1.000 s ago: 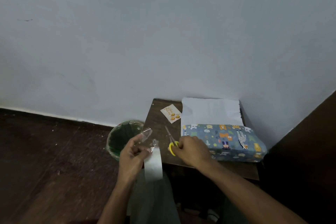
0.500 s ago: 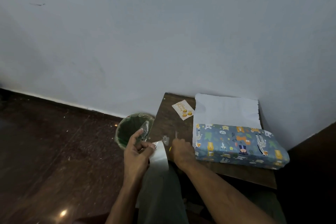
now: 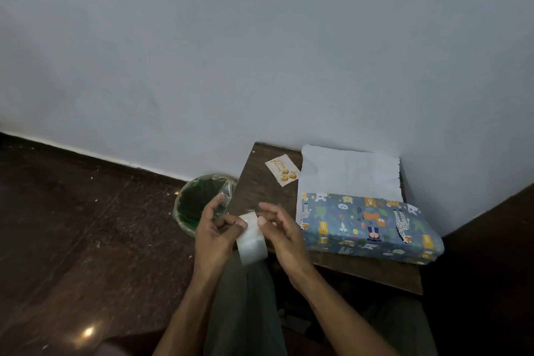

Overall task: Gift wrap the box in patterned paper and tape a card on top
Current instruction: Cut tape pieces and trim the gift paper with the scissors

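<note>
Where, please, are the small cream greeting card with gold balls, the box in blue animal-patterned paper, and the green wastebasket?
Small cream greeting card (image 3: 282, 170): head view, its printed centre.
Blue animal-patterned wrapped box (image 3: 367, 222): head view, its top face.
Green wastebasket (image 3: 193, 205): head view, its inner wall.

— Where does everything lie from the tape roll (image 3: 250, 238) the left hand (image 3: 215, 235) grips?
— The right hand (image 3: 281, 235) is just right of it, the wrapped box (image 3: 367, 228) farther right on the table (image 3: 260, 185).
— And beyond it?
— The card (image 3: 281, 170); the bin (image 3: 196, 202) lies left.
</note>
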